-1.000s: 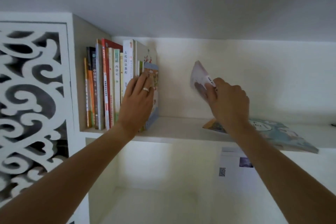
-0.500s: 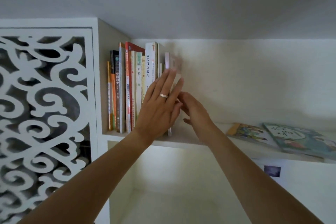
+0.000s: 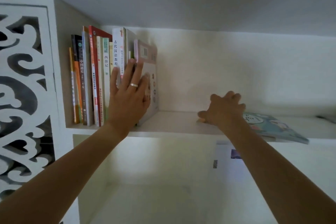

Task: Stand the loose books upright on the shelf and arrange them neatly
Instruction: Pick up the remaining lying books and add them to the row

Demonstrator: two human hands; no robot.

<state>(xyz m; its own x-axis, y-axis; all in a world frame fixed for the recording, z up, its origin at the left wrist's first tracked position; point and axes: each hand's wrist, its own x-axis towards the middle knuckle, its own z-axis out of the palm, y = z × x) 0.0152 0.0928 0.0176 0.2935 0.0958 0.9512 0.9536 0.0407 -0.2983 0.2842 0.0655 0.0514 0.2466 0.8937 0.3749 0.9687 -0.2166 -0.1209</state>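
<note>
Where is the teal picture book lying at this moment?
In the head view the teal picture book lies flat on the shelf at the right, just beyond the right hand, far from the upright row the left hand steadies.

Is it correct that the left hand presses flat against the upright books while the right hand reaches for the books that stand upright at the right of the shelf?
Not quite. In the head view the books at the right lie flat on the shelf, not upright. The rest holds: the left hand presses flat against the upright books, and the right hand reaches for the flat ones.
</note>
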